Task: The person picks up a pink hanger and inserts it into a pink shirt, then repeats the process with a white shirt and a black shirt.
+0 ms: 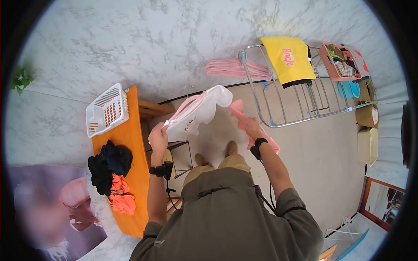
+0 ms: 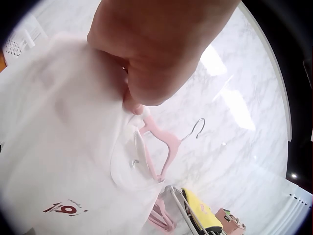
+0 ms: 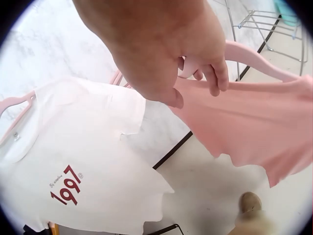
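Note:
A white shirt (image 1: 196,114) with a dark red print hangs on a pink hanger (image 2: 168,139) whose metal hook is bare. My left hand (image 1: 158,138) pinches the shirt's shoulder over one end of that hanger. In the right wrist view the print on the white shirt (image 3: 83,152) reads 1997. My right hand (image 1: 253,129) holds a pink garment (image 3: 244,112) by a second pink hanger (image 3: 259,61), fingers curled round its bar. The two garments hang apart, side by side.
An orange table (image 1: 140,174) at left bears a white basket (image 1: 108,111), dark cloths (image 1: 114,157) and orange cloths (image 1: 123,202). A metal drying rack (image 1: 278,124) with a yellow garment (image 1: 289,61) stands at upper right, beside stacked pink hangers (image 1: 237,68) and a pink basket (image 1: 329,65).

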